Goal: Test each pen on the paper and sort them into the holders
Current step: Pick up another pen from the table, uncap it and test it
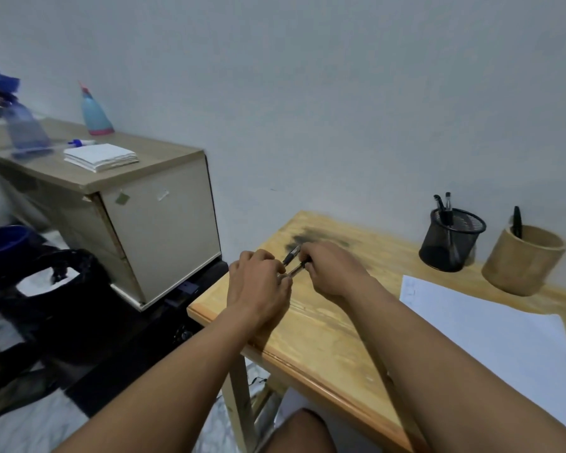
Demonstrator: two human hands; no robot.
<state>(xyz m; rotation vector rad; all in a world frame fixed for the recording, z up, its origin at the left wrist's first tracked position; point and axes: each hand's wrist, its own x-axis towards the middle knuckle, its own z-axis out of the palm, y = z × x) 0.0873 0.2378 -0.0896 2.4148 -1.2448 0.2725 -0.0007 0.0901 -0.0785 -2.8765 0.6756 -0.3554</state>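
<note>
Both hands meet over the left part of the wooden table (314, 325). My left hand (258, 284) and my right hand (332, 271) each grip pens: one dark pen (291, 254) points up and away, and a second, clear-barrelled pen (297, 269) lies just below it between the fingers. Which hand holds which pen I cannot tell. A white sheet of paper (490, 331) lies to the right. Behind it stand a black mesh holder (450, 238) with two pens in it and a wooden holder (523, 259) with one black pen.
A dark smudge (311, 238) marks the table behind my hands. To the left stands a low cabinet (134, 204) with a stack of white cloths (100, 156), a blue bottle (94, 112) and a spray bottle (25, 130). A black bag (56, 279) sits on the floor.
</note>
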